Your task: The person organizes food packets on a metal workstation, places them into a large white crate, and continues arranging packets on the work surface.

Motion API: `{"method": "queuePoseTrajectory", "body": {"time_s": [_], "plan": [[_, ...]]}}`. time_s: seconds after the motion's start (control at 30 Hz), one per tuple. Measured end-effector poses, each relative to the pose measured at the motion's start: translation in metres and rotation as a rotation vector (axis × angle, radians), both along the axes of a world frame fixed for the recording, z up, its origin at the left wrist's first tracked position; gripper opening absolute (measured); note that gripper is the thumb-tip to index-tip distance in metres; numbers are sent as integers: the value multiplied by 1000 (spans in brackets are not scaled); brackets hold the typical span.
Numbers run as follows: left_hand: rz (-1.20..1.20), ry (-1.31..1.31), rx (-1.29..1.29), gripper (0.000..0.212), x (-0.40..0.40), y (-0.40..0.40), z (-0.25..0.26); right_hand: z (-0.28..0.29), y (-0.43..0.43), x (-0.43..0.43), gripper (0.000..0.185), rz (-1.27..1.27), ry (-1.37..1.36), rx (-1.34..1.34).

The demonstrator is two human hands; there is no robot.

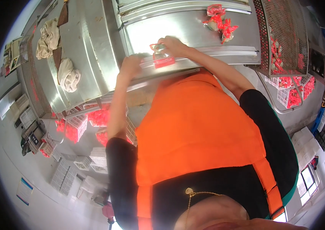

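A clear plastic packet (160, 56) with red ends lies over the front rail of a metal worktop (191, 34). Something pale greenish shows through its film. My right hand (173, 46) has its fingers on the packet's upper right part and appears to grip it. Just left of the packet, my left hand (131, 65) is blurred over the same rail; its fingers are not clear enough to tell whether they hold anything. Farther right on the worktop sits a small group of similar red-and-clear wrapped packets (215, 23), with roundish pale contents.
A perforated metal basket (290, 37) at the right holds more wrapped packets. On the left steel surface (87, 57) lie two crumpled cloths (48, 38), (69, 75) beside a brown strip (57, 57). White plastic crates (77, 126) of red packets stand below.
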State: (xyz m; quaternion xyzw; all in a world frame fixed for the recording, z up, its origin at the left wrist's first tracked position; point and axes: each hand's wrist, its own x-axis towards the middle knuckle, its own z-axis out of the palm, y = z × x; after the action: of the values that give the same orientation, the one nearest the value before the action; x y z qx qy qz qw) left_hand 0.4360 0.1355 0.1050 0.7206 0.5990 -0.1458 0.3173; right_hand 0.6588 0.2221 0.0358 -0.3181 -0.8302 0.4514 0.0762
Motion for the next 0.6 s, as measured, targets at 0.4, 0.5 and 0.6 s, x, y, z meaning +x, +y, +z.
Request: {"method": "queuePoseTrajectory", "body": {"time_s": [0.4, 0.5, 0.6], "plan": [[213, -215, -95, 24, -27, 6, -5, 1, -21, -50, 38, -56, 18, 18], [250, -265, -99, 25, -23, 7, 4, 0, -24, -54, 38, -75, 56, 40], [239, -268, -83, 24, -22, 5, 8, 3, -29, -59, 38, -102, 41, 40]]}}
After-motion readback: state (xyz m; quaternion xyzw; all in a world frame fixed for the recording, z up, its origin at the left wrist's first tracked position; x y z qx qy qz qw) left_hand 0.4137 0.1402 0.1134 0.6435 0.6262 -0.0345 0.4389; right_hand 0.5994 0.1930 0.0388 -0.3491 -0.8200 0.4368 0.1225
